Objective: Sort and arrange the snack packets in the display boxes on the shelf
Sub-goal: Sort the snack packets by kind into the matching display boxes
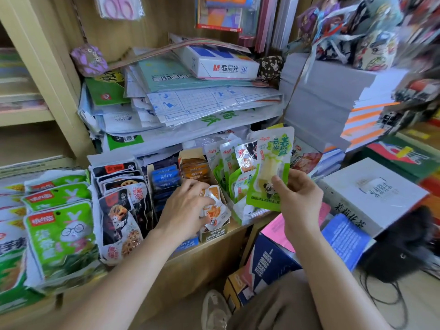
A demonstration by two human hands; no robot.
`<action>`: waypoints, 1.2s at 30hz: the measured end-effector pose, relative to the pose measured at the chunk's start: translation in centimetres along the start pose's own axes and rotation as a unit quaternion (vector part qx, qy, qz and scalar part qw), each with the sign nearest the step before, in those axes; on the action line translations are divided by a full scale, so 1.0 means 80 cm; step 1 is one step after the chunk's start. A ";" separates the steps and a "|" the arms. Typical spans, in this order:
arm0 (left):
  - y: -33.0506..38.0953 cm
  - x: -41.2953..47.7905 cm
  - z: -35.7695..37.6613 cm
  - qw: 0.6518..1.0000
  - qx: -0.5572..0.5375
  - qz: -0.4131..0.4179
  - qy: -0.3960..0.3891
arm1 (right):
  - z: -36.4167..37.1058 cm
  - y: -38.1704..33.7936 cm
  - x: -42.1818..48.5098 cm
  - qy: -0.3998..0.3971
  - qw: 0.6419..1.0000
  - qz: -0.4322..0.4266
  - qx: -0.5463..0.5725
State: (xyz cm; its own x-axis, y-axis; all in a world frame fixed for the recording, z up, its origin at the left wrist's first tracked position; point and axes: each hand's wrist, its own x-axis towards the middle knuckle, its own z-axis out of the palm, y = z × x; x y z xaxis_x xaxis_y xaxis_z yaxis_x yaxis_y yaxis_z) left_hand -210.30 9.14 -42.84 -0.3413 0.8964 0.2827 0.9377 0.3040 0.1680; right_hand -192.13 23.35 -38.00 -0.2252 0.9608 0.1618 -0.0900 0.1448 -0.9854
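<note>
Midway: left hand [185, 206] grips loose orange packets [215, 210] at the front of the orange display box [213, 232]; right hand [300, 198] pinches a green packet [273, 163], raised just right of that box. Remaining green pile [226, 160] there looks unsorted

Bright, even light; sheen on the green packet [271, 167] and orange packets [214, 207]; hanging goods [381, 32] far right blurred; shelf frame [53, 91] bows at left.
</note>
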 end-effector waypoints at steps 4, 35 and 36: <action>-0.013 0.006 0.004 0.995 -0.063 0.057 -0.050 | -0.007 0.002 0.012 0.051 0.998 -0.020 0.013; 0.064 0.106 -0.020 0.965 -0.202 -0.111 0.128 | -0.099 -0.027 0.173 -0.255 0.831 -0.143 -0.473; 0.066 0.123 -0.020 0.969 -0.186 -0.119 0.114 | -0.107 -0.022 0.169 -0.265 0.826 -0.158 -0.472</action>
State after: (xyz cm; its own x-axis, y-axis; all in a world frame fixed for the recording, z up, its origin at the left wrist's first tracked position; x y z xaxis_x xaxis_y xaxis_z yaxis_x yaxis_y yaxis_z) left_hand -208.77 19.04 -37.69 -0.5906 0.7074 0.3884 0.7566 0.3180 0.5714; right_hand -186.68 38.13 -34.53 -0.7510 0.6374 0.1724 0.5149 0.7287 -0.4515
